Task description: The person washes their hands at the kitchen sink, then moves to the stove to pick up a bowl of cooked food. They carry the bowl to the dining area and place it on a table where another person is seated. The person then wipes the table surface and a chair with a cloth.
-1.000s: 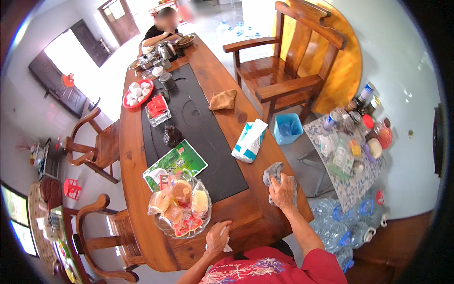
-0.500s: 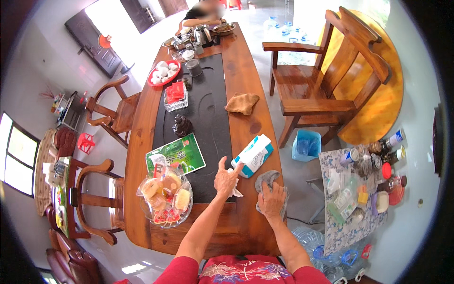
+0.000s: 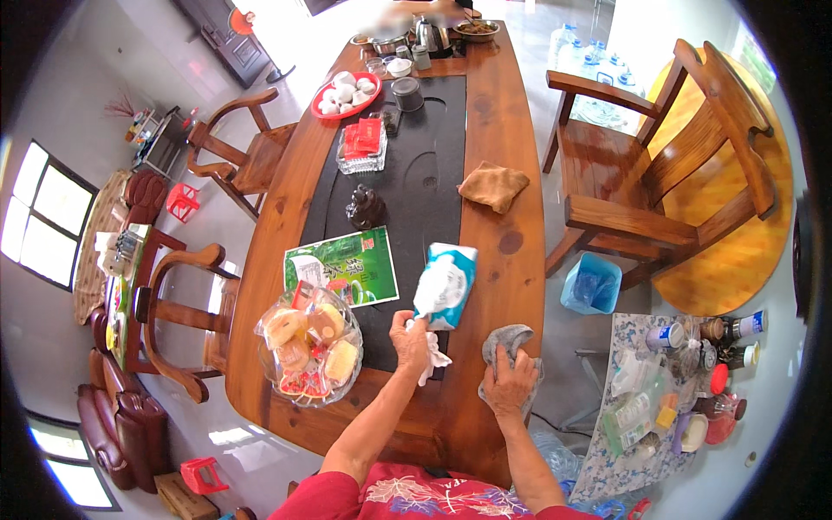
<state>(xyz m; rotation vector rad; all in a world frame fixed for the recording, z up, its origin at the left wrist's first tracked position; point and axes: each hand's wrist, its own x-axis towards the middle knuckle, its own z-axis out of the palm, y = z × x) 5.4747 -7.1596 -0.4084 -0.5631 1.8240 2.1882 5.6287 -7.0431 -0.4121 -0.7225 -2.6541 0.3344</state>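
My left hand (image 3: 410,344) is closed around a crumpled white tissue (image 3: 438,358), part of which sticks out beside the palm. Its fingertips are at the near end of a white-and-teal soft tissue pack (image 3: 447,286), where some white shows between them; whether that is pulled tissue I cannot tell. My right hand (image 3: 510,383) presses down on a bunched grey cloth (image 3: 505,336) at the table's right edge, fingers bent into it. Left of the pack lie a green tea bag (image 3: 368,264) and a glass bowl (image 3: 347,386) of wrapped cakes.
Along the wooden table (image 3: 511,113) stand a dark figurine (image 3: 366,208), a glass dish (image 3: 374,162) with red packets and a red plate (image 3: 375,80) of white cups. A brown cloth (image 3: 494,186) lies far right. Beyond the right edge are a chair (image 3: 607,156) and blue bin (image 3: 592,284).
My left hand has gone from a pointing finger to a closed grip. The tissue pack has turned more lengthwise and shifted left. The whole view has shifted; my right hand stays on the grey cloth.
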